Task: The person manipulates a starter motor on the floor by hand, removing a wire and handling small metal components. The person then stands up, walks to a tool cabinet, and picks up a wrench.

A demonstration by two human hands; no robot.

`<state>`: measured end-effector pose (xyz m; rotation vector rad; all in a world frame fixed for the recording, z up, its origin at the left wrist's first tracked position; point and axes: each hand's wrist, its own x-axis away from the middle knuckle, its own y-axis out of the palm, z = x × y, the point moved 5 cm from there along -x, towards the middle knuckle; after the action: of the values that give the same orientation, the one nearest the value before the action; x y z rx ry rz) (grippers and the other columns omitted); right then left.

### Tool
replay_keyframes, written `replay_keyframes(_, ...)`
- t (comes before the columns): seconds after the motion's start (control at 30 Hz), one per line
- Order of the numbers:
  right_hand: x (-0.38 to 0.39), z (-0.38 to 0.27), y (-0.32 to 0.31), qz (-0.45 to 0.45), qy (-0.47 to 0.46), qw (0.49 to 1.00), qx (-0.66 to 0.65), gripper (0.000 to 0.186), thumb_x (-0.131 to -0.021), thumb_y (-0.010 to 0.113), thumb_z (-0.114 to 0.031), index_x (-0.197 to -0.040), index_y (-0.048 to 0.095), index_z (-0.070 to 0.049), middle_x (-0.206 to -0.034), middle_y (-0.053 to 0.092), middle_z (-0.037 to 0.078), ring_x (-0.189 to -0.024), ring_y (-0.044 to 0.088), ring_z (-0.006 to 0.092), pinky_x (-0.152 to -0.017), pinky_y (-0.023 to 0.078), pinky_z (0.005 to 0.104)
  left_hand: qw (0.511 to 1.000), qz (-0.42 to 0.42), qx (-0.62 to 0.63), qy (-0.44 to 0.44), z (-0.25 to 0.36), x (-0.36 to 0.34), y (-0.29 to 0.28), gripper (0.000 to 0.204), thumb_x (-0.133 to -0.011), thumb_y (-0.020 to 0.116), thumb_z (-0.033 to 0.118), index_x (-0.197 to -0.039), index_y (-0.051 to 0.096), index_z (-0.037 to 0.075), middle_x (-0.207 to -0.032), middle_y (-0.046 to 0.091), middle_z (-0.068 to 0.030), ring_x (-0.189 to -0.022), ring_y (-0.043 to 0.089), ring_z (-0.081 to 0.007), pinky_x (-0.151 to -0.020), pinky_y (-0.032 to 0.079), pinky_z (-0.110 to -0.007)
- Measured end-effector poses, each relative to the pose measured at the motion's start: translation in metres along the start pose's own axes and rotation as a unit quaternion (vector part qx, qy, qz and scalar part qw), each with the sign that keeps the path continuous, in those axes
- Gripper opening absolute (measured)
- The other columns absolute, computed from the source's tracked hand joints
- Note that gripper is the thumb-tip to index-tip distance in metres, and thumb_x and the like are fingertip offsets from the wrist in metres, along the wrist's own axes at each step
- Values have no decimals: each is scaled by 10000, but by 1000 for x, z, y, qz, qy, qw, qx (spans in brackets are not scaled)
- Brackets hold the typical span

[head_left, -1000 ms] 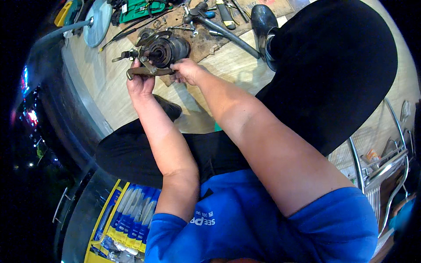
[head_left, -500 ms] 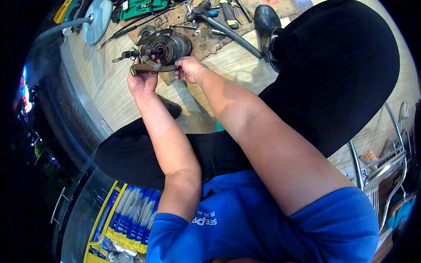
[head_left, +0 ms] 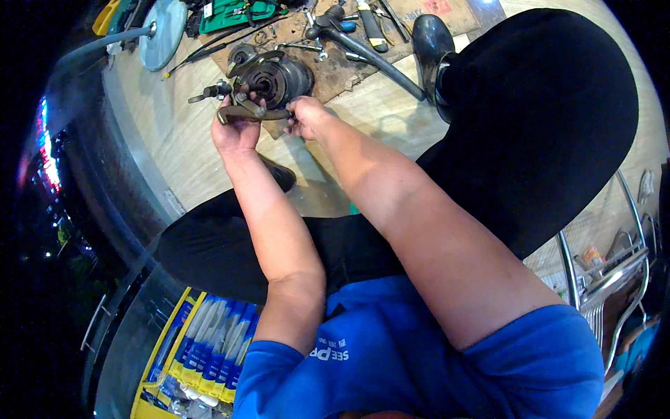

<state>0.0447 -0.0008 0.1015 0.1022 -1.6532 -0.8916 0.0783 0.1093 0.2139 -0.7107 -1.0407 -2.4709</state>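
Note:
A worn metal gear puller (head_left: 241, 113) with several arms and a central screw sits against a dark, round motor (head_left: 300, 75) on the floor mat. My left hand (head_left: 237, 136) supports the puller from beneath, palm up, with its fingers curled round it. At the hooked end of the nearest puller arm, my right hand (head_left: 306, 117) pinches the tip, close beside the motor's near edge. The puller screw's outer end points left, away from the motor. Part of my left fingers is hidden behind the puller.
Beyond the motor, a large hammer (head_left: 370, 57) lies on the stained cardboard (head_left: 342, 87) among wrenches and pliers. A green tool case (head_left: 237, 17) is at the back. My black boot (head_left: 431, 52) stands to the right. Yellow-edged packs (head_left: 209, 342) sit at lower left.
The whole view has shifted slightly, so things appear a little further right and lower. Both hands keep their hold on the puller.

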Motion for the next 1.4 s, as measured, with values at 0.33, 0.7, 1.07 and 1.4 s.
replay_keyframes(0.33,-17,2,-5,-13,16,1000,-16,49,-883,488,-55,-881,515,-96,-789,474,44,-581,442,169,-576,495,434,1000,26,-5,10,0,3,-2,331,-914,398,224,-1131,547,23,-1054,627,-149,-946,586,-301,-855,436,-490)
replay_keyframes(0.7,-19,-3,-7,-13,22,1000,-13,39,-874,487,-48,-888,522,-57,-732,493,79,-524,448,180,-497,494,416,1000,16,6,16,-1,5,-1,329,-907,413,224,-1105,562,7,-1026,636,-144,-912,595,-288,-840,452,-448)
replay_keyframes(1.07,-19,-11,-8,-13,17,998,58,112,-864,495,-17,-957,512,-77,-786,497,101,-522,455,211,-522,497,444,999,22,12,30,-4,5,-9,324,-915,412,233,-1097,565,13,-1024,638,-136,-897,603,-282,-825,460,-444)
replay_keyframes(1.4,1,-43,-11,47,-57,938,339,164,-829,557,-92,-985,577,-46,-860,617,147,-759,627,290,-667,537,429,999,26,-5,47,-3,4,-9,303,-931,424,228,-1107,553,19,-1022,638,-137,-866,612,-277,-791,473,-440)
